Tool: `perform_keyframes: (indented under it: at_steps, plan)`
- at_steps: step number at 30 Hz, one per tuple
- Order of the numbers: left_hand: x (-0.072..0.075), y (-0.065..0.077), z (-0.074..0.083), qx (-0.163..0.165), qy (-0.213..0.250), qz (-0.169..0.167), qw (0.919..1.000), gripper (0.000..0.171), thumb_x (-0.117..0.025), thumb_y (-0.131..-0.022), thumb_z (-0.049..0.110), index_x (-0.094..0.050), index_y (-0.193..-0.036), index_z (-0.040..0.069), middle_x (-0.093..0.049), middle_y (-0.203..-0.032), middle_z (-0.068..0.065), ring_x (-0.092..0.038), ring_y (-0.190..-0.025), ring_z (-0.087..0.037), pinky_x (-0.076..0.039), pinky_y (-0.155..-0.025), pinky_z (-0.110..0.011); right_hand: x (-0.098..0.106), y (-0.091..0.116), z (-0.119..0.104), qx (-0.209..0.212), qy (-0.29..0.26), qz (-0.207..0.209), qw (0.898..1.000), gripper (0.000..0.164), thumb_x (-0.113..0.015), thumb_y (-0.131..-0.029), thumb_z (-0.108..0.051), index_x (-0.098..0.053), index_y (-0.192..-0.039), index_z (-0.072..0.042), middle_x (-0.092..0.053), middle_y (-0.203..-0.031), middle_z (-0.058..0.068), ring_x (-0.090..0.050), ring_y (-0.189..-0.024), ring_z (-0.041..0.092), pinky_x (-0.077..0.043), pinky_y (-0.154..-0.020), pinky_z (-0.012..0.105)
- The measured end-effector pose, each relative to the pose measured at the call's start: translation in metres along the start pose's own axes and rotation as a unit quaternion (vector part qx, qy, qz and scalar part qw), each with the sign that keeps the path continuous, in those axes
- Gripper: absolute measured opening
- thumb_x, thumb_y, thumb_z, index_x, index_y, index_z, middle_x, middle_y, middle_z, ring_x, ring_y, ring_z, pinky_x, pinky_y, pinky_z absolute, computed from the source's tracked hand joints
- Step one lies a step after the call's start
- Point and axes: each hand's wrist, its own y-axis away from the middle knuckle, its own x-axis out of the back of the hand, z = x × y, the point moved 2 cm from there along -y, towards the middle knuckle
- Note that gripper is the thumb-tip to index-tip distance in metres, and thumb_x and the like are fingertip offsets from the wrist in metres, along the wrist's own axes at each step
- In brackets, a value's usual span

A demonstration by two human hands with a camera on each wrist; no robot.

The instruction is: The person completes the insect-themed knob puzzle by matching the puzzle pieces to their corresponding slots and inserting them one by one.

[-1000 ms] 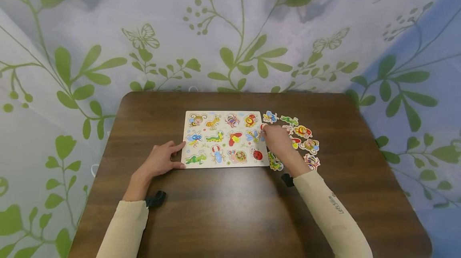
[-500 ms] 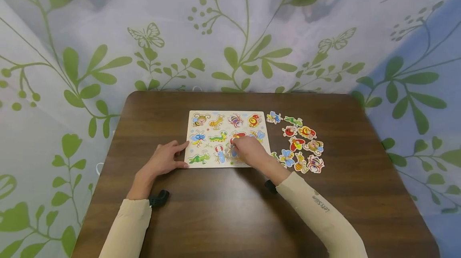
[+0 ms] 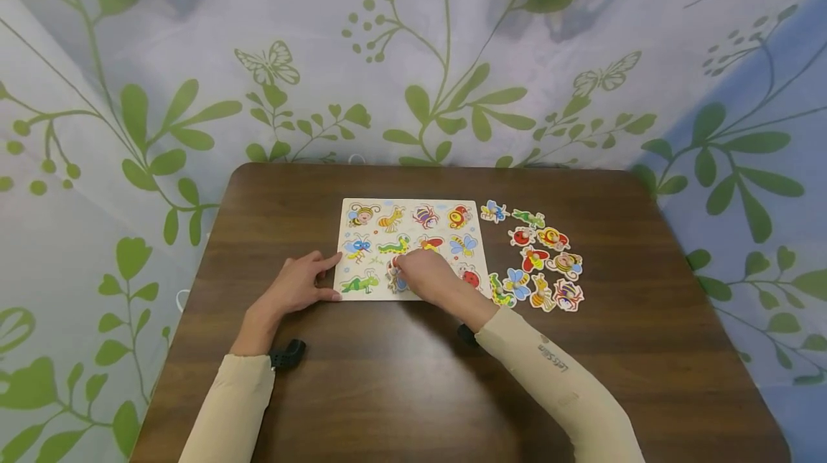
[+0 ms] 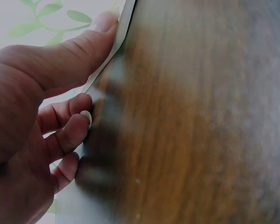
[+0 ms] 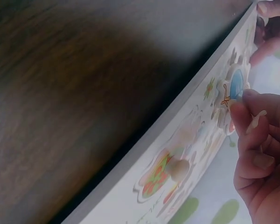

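Note:
A pale wooden puzzle board (image 3: pixel 446 232) printed with colourful bugs lies flat on the table. My right hand (image 3: pixel 431 275) pinches a blue stag beetle puzzle piece (image 5: pixel 236 84) over the lower middle of the board, at the printed beetle; whether it is fully seated I cannot tell. In the right wrist view, a knobbed snail piece (image 5: pixel 154 182) sits in the board nearby; the right hand hides it in the head view. My left hand (image 3: pixel 298 282) touches the board's left edge with thumb and index finger spread; the left wrist view shows the thumb (image 4: pixel 79 53) along that edge.
Right of the board lie several loose knobbed pieces, among them a caterpillar (image 3: pixel 502 291), a blue-winged bee (image 3: pixel 517 283), a spider (image 3: pixel 568 295) and a ladybug (image 3: pixel 521 236). The brown table (image 3: pixel 388 384) ends at a leaf-patterned cloth (image 3: pixel 375 90) behind.
My right hand has moved left from the loose pieces onto the board, bringing the stag beetle piece to the lower middle. My left hand stays at the board's left edge.

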Motion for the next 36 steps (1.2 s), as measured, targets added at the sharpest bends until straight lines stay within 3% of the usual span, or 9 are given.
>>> perform_keyframes:
  at_steps: [7, 31, 36]
  plan:
    - [0.000, -0.001, 0.001, 0.003, 0.006, -0.006, 1.0000, 0.086, -0.080, -0.074, 0.049, -0.044, -0.147, 0.022, -0.045, -0.083, 0.000, -0.040, -0.068, -0.014, -0.023, -0.079, -0.039, -0.006, -0.002, -0.005, 0.006, -0.001, -0.019, 1.000, 0.014, -0.061, -0.095, -0.021, -0.070, -0.091, -0.012, -0.068, -0.075, 0.003, -0.058, -0.063, 0.016, -0.048, -0.059, 0.033]
    - [0.001, 0.001, 0.001, 0.005, 0.013, 0.002, 0.9999, 0.085, -0.081, -0.073, 0.047, -0.046, -0.146, 0.021, -0.046, -0.084, 0.000, -0.040, -0.070, -0.014, -0.022, -0.079, -0.039, -0.013, -0.003, -0.008, -0.014, 0.016, -0.001, 1.000, 0.013, -0.064, -0.093, -0.023, -0.070, -0.089, -0.012, -0.069, -0.075, 0.003, -0.058, -0.061, 0.015, -0.049, -0.058, 0.033]
    - [0.000, 0.001, 0.001, 0.008, 0.014, 0.003, 0.9999, 0.085, -0.082, -0.073, 0.047, -0.046, -0.146, 0.021, -0.046, -0.084, 0.000, -0.040, -0.070, -0.014, -0.022, -0.079, -0.038, -0.016, 0.001, -0.009, -0.016, -0.011, 0.016, 1.000, 0.010, -0.064, -0.093, -0.021, -0.068, -0.090, -0.012, -0.069, -0.075, 0.002, -0.062, -0.065, 0.015, -0.051, -0.061, 0.032]
